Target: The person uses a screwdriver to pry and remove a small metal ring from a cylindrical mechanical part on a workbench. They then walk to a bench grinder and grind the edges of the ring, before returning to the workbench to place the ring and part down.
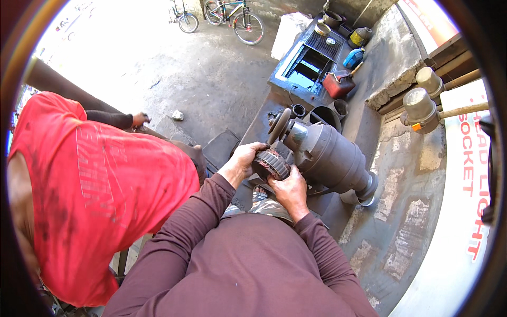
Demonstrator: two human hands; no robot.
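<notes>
Both of my hands hold a dark, ribbed round part with reddish copper windings (272,162), which looks like an alternator stator. My left hand (244,161) grips its far left side, thumb and fingers closed on the rim. On the near right side, my right hand (290,191) is closed with its thumb pressed against the edge. Just beyond the part is a dark grinding or buffing wheel (279,126) on the shaft of a big grey electric motor (330,156). Whether the part touches the wheel or its mount, I cannot tell.
A person in a red sleeveless shirt (111,179) bends close on my left. Ahead stand a blue metal basin (282,74), a red jerrycan (338,85) and a blue jug (353,58). A concrete wall (398,58) runs along the right. Bicycles (247,27) stand at the back.
</notes>
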